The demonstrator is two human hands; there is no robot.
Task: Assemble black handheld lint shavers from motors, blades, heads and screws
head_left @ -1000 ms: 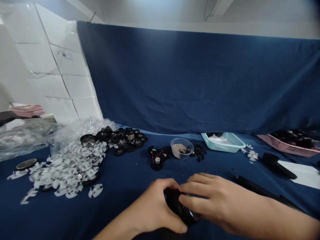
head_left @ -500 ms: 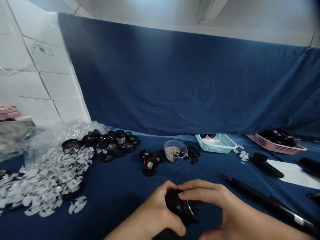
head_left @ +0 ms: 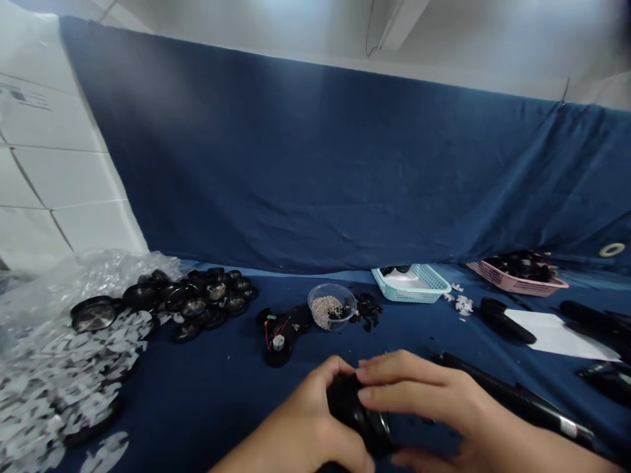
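My left hand (head_left: 310, 424) is wrapped round a black, rounded plastic housing (head_left: 355, 415) at the bottom centre. On its right side, the fingertips of my right hand (head_left: 438, 401) press on the top, with the thumb low near its edge. Its underside and much of its left side are hidden by my hands. Beyond it lies an opened black device half (head_left: 279, 343) with red wires and a small round metal part. A clear plastic bowl (head_left: 351, 306) of tiny metal screws stands beside that.
White plastic pieces (head_left: 73, 387) are heaped at left, with black round caps (head_left: 194, 305) behind. Small black parts (head_left: 367, 312) lie past the bowl. A blue basket (head_left: 414, 293) and pink basket (head_left: 532, 285) stand at the back. A long black tool (head_left: 513, 391) lies to the right.
The view has turned slightly right, so the table things sit further left. Both hands stay on the black housing, and the right fingers have shifted slightly over it.
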